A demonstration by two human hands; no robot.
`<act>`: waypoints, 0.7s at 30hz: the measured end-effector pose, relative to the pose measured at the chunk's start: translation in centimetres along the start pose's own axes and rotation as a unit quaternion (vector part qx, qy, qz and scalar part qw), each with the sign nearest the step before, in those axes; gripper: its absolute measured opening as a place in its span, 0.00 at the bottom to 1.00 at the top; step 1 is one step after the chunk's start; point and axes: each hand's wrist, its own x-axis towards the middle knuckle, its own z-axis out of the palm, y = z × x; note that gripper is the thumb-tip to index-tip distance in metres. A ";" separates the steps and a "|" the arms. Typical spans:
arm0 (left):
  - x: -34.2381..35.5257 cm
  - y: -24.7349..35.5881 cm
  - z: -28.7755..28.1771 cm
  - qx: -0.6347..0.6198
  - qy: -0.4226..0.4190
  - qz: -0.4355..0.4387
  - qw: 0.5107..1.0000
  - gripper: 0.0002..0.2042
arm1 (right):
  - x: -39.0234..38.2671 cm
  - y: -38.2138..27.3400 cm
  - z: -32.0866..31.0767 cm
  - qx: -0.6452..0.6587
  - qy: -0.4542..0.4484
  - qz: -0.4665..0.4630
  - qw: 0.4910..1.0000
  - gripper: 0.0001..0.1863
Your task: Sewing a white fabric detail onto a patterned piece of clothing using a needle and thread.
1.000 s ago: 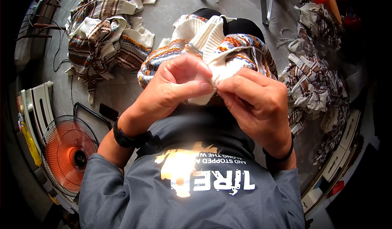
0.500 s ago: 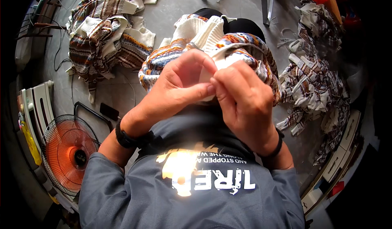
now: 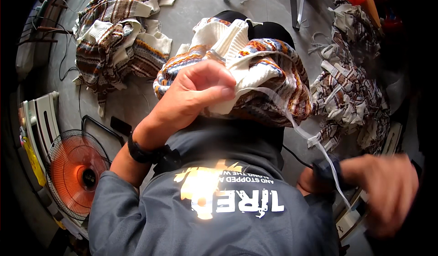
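A patterned knit garment, cream, orange, blue and brown with a white ribbed band, lies bunched on my lap. My left hand is closed in a pinch over its near edge, thumb against the fingers. From that pinch a white strand curves across the garment and runs down to the lower right. My right hand is out at the lower right, close to the far end of the strand. Motion smears its fingers, so whether it grips the strand cannot be made out.
More striped knit garments are heaped on the floor at the left, and a brown-and-white pile lies at the right. An orange fan stands at lower left, near a dark phone-like object. Grey metal legs stand ahead.
My right hand has left my left hand and swung far out to the lower right. The white strand now stretches out on that side. My left hand has barely moved.
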 end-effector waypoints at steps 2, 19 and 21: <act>-0.1 0.3 0.1 -0.003 -0.008 -0.007 1.000 0.09 | -1.0 4.6 -2.2 -0.440 0.111 0.123 0.883 0.04; -0.4 1.1 0.7 -0.019 -0.011 -0.031 0.999 0.15 | -1.9 10.9 -4.2 -0.682 0.186 0.262 0.657 0.07; -0.4 1.1 0.7 -0.021 -0.001 -0.038 0.999 0.15 | -1.9 10.9 -4.2 -0.684 0.184 0.264 0.655 0.07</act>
